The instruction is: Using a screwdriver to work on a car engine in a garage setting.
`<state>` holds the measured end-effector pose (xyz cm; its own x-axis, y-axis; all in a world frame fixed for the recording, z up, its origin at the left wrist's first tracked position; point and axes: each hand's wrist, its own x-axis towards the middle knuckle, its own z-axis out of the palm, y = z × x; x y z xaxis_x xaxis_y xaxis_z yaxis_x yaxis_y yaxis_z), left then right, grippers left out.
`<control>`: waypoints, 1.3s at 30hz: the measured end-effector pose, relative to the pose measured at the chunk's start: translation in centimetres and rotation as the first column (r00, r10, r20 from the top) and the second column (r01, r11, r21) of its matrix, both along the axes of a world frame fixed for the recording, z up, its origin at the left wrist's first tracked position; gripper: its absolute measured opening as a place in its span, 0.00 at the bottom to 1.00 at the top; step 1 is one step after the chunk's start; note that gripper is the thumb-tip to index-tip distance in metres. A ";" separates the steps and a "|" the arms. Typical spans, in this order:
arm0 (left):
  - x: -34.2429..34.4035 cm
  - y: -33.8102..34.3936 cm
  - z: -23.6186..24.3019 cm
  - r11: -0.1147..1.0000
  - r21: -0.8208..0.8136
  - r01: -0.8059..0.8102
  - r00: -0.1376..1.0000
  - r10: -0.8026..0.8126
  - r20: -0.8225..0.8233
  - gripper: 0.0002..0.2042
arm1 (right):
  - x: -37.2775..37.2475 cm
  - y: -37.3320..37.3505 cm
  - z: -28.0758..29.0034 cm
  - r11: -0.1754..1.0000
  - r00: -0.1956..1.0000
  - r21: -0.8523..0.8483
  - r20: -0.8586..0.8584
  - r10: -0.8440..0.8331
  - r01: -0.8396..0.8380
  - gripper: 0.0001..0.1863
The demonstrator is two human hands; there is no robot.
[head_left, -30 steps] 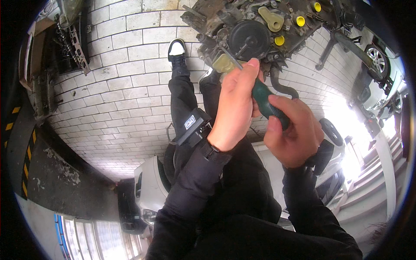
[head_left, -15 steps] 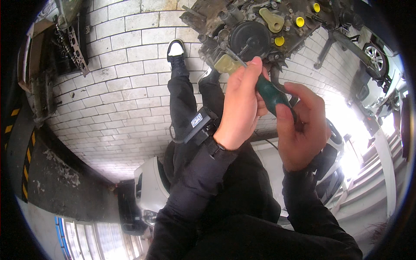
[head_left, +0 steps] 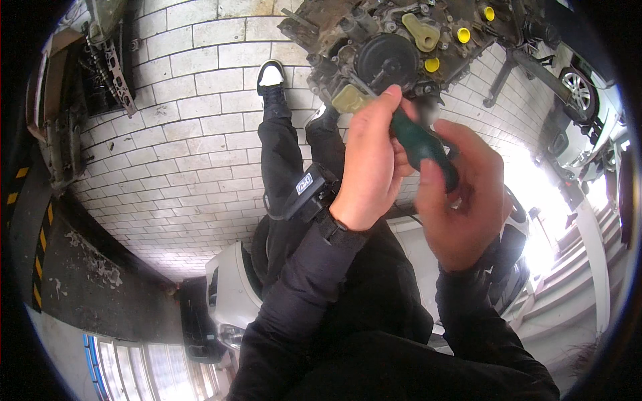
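A screwdriver with a dark green handle slants between my hands, its thin metal shaft pointing up and left toward an engine. My left hand is closed around the front of the screwdriver, thumb along the shaft. At the rear end of the handle, my right hand is closed with its fingers curled round; its thumb is blurred. Beside the shaft sits a pale yellow plastic piece at the engine's near edge. Just past the shaft is a round black pulley-like disc. The shaft's tip is hard to make out.
The engine carries yellow caps and a second pale yellow plastic piece. A metal stand leg reaches the tiled floor at right. Metal parts stand at far left. White cars are behind and right.
My right hand has shifted on the screwdriver's handle, its thumb moving slightly left and down. The handle has turned a little. My left hand stays nearly in place.
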<state>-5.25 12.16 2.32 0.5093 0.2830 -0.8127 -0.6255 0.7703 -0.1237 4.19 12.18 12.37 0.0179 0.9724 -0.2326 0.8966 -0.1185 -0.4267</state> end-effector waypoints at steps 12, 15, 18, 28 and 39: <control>-0.7 0.9 0.3 0.999 -0.005 0.041 0.991 -0.040 0.129 0.18 | 0.9 -0.4 0.4 0.999 0.994 -0.002 -0.094 -0.052 0.052 0.28; 0.0 1.0 0.7 0.998 -0.068 -0.007 0.999 0.010 0.043 0.17 | 0.8 -0.6 0.2 0.976 0.966 -0.112 -0.162 -0.201 0.184 0.28; 0.6 1.0 0.9 0.996 -0.068 -0.053 0.998 0.055 0.027 0.17 | 1.0 -0.8 -0.1 0.999 0.997 0.012 -0.071 -0.043 0.044 0.28; 0.4 1.0 0.9 0.997 -0.075 -0.036 0.997 0.041 0.067 0.17 | 1.7 -1.0 0.3 1.000 0.999 -0.002 -0.045 0.003 -0.004 0.25; -2.1 -0.7 2.5 0.999 -0.014 -0.038 0.992 0.036 -0.118 0.17 | 0.9 -1.2 -0.2 0.976 0.965 0.100 -0.161 0.206 -0.192 0.17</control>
